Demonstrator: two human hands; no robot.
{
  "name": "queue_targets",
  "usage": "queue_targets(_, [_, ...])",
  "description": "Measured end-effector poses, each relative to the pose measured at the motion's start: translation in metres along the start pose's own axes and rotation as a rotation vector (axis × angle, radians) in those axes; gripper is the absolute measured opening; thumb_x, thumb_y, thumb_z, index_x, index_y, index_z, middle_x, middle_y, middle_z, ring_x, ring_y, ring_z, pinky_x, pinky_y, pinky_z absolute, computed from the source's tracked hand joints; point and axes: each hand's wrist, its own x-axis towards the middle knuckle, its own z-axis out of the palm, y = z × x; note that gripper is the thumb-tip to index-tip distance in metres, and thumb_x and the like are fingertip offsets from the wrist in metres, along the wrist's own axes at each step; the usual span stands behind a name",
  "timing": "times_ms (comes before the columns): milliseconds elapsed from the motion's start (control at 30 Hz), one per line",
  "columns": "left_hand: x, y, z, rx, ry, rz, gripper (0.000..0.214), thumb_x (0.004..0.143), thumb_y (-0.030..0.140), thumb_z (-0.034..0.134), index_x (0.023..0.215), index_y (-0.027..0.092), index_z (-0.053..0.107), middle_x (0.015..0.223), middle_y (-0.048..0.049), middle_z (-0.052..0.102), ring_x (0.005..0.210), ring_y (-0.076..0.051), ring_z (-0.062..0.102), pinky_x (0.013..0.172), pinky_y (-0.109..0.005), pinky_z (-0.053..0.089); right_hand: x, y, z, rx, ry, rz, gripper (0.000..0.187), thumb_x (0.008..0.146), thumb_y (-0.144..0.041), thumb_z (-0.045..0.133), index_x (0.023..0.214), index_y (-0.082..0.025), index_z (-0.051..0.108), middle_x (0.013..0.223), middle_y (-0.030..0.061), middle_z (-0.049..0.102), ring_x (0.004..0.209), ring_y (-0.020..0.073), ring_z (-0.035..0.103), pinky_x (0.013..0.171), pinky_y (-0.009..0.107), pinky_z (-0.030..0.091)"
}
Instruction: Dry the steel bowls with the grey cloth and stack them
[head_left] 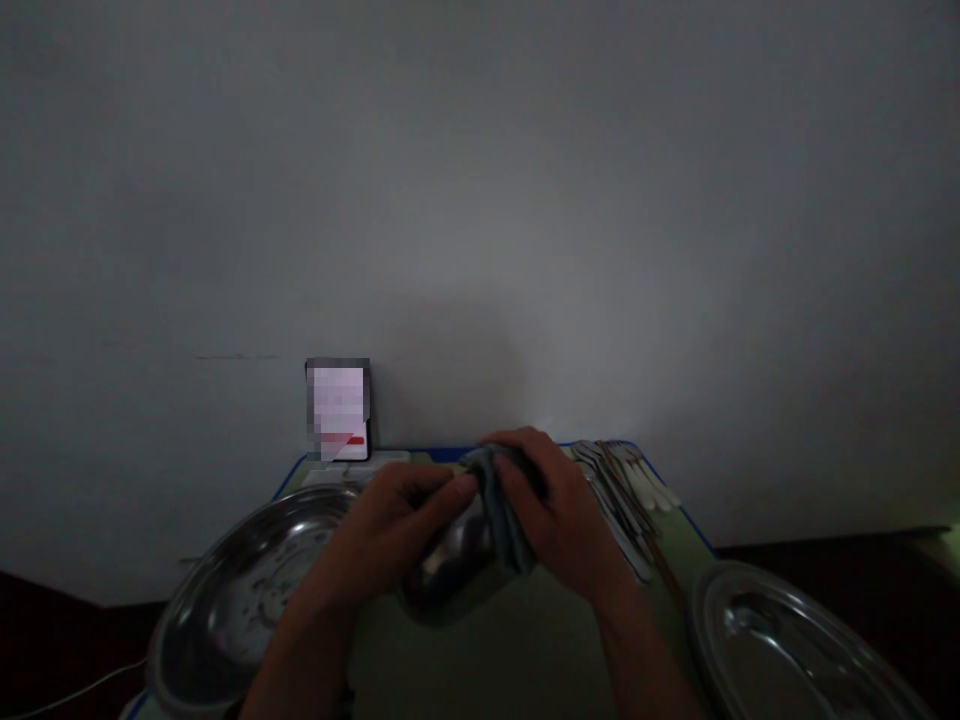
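Between my hands, above the middle of the table, a shiny metal bowl (454,565) is held tilted. My left hand (409,510) grips its left side, thumb pressed near the rim. A grey-blue cloth (506,530) hangs over the bowl's right side. My right hand (536,490) is closed around the cloth and presses it against the bowl. The fingertips of both hands on the far side are hidden.
A large metal basin (180,610) stands at the left, an oval metal tray (720,640) at the lower right. Forks, spoons and chopsticks (622,500) lie at the table's back right. A lit phone (341,405) leans on the wall (480,200). The green table (480,660) has blue edging.
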Motion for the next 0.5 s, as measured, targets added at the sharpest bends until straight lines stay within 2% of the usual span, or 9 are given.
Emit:
queue_targets(100, [-0.005, -0.006, -0.007, -0.083, -0.038, -0.018, 0.043, 0.08, 0.048, 0.057, 0.049, 0.018, 0.05, 0.045, 0.0044, 0.039, 0.041, -0.008, 0.034, 0.034, -0.018, 0.022, 0.004, 0.01, -0.01, 0.16, -0.061, 0.177, 0.026, 0.092, -0.043, 0.051, 0.087, -0.022, 0.066, 0.082, 0.0001, 0.07, 0.079, 0.0167, 0.063, 0.075, 0.031, 0.049])
queue_targets(200, [-0.008, -0.015, -0.013, -0.242, 0.029, -0.08, 0.045, 0.074, 0.051, 0.064, 0.048, 0.017, 0.053, 0.043, 0.0047, 0.039, 0.038, -0.006, 0.032, 0.034, -0.018, 0.02, 0.007, 0.02, -0.011, 0.29, -0.023, 0.237, 0.031, 0.088, -0.049, 0.054, 0.082, -0.022, 0.068, 0.079, -0.0007, 0.07, 0.077, 0.0163, 0.064, 0.071, 0.028, 0.049])
queue_targets(267, [-0.009, -0.019, -0.015, -0.365, 0.165, -0.122, 0.043, 0.066, 0.052, 0.072, 0.047, 0.016, 0.056, 0.041, 0.004, 0.043, 0.037, -0.006, 0.035, 0.034, -0.018, 0.023, 0.009, 0.027, -0.006, 0.373, 0.075, 0.279, 0.033, 0.085, -0.051, 0.056, 0.085, -0.021, 0.07, 0.082, 0.0007, 0.071, 0.079, 0.0178, 0.065, 0.07, 0.029, 0.05])
queue_targets(367, [-0.005, -0.018, -0.014, -0.561, 0.477, -0.145, 0.04, 0.053, 0.049, 0.079, 0.043, 0.018, 0.056, 0.04, 0.0035, 0.049, 0.035, -0.007, 0.042, 0.035, -0.018, 0.031, 0.011, 0.038, 0.007, 0.502, 0.288, 0.37, 0.041, 0.088, -0.052, 0.047, 0.102, -0.02, 0.068, 0.095, 0.0051, 0.073, 0.09, 0.0218, 0.068, 0.075, 0.034, 0.055])
queue_targets(433, [0.0, -0.012, -0.008, -0.68, 0.669, -0.131, 0.036, 0.053, 0.047, 0.079, 0.046, 0.019, 0.056, 0.042, 0.0043, 0.053, 0.036, -0.007, 0.045, 0.037, -0.019, 0.036, 0.01, 0.043, 0.015, 0.515, 0.413, 0.4, 0.047, 0.091, -0.049, 0.037, 0.117, -0.02, 0.063, 0.11, 0.0079, 0.071, 0.104, 0.0232, 0.066, 0.085, 0.039, 0.055])
queue_targets(500, [0.006, -0.007, 0.001, -0.748, 0.763, -0.101, 0.031, 0.06, 0.047, 0.075, 0.055, 0.021, 0.06, 0.05, 0.0043, 0.059, 0.042, -0.009, 0.05, 0.043, -0.022, 0.043, 0.008, 0.042, 0.022, 0.462, 0.502, 0.41, 0.049, 0.093, -0.047, 0.03, 0.125, -0.021, 0.058, 0.123, 0.0084, 0.065, 0.119, 0.0235, 0.058, 0.099, 0.044, 0.048])
